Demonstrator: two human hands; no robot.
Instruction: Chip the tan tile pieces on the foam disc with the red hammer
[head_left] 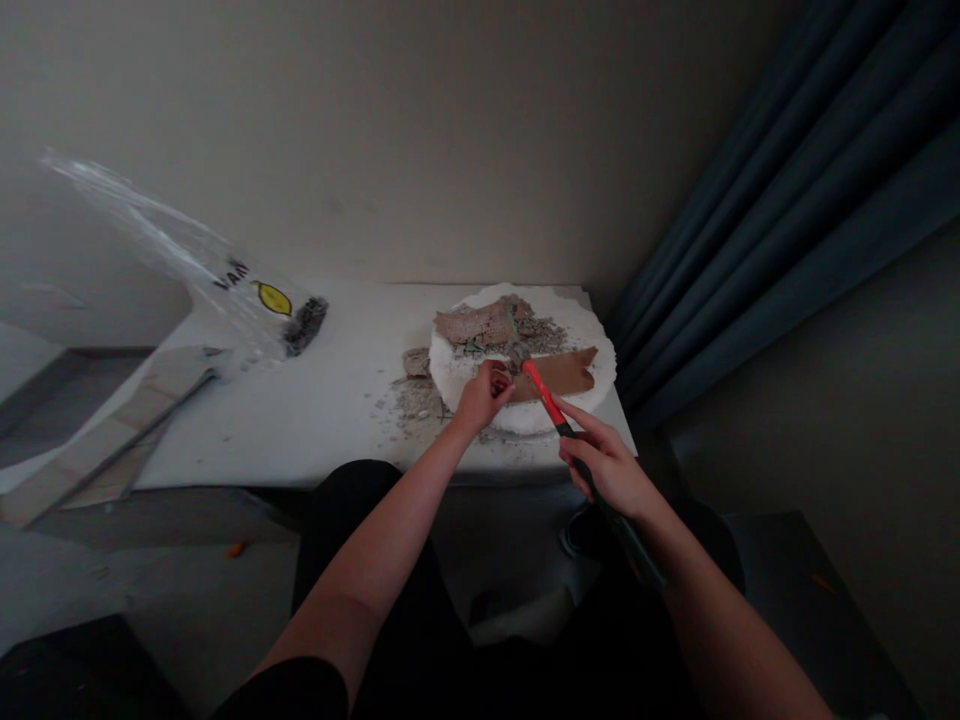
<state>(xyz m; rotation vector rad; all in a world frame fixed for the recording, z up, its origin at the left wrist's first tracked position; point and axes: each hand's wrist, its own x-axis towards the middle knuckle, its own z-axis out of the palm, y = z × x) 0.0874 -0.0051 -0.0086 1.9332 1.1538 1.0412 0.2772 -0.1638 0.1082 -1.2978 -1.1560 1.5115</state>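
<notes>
My right hand [604, 465] is wrapped around the dark handle of a hammer [551, 400] with a red neck. Its greyish head end lies over the middle of a white, rough-edged round slab [455, 382]. Close beside that end, my left hand [486, 392] has its fingers curled together; whatever they pinch is too small to make out. Under the hammer and next to the left fingertips is a flat brown strip [559, 375] with a notched end. Behind it, a bark-like piece [474, 322] lies among grey crumbs [544, 335] with bits of green.
The white table [300, 430] carries more crumbs [420, 398] left of the slab. A clear plastic bag [180, 240] with a yellow lemon print and dark contents stands at the left, near a long thin rod [142, 435]. A blue-grey curtain [772, 190] hangs at the right.
</notes>
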